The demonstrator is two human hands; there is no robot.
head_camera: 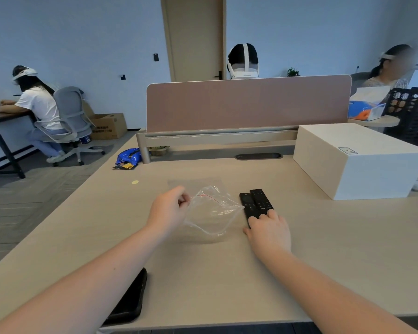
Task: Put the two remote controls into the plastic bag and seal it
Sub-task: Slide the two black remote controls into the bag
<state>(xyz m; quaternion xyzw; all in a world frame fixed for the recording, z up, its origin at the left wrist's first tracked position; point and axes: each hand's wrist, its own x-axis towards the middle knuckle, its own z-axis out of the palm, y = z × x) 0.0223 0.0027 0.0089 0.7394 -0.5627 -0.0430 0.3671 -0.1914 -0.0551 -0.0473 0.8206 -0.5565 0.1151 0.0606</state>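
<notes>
Lit evenly and fairly brightly from overhead, with a cool bluish cast on the walls and only soft, faint shadows under the plastic bag [212,210] and along the near edge of the desk [203,273]. Showed small white glints on the bag's creases, slight softness overall, and a blurred patch over a face at the upper right. Bent straight lines outward toward the edges, stretching the forearms at the bottom corners and bowing the divider panel [249,104].

My left hand [170,208] is raised, fingers pinched closed. My right hand [269,231] lies palm-down, fingers stretched forward. Both forearms are bare.
</notes>
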